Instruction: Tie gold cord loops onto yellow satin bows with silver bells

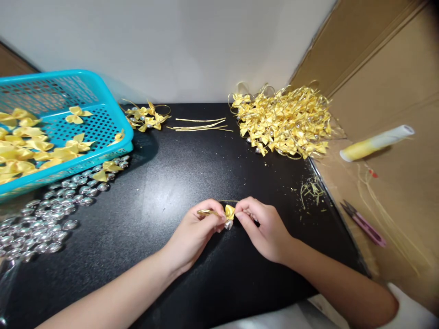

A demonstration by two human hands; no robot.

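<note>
Near the middle of the black table [178, 169], my left hand [202, 224] pinches a yellow bow [229, 211] with a silver bead [228, 224] just under it. A gold cord [207, 212] loops out over the fingers of that hand. From the right, my right hand [260, 226] has its thumb and forefinger closed at the bow's right edge. A thin stretch of cord runs behind the bow between both hands; what the right fingertips grip is too small to make out.
A blue basket [103, 103] of yellow bows stands left, silver beads [44, 219] before it. Gold cords [200, 125] lie at the back, between a small bow cluster [146, 116] and a large pile [284, 121]. Snips [365, 224] and a roll [377, 142] lie right.
</note>
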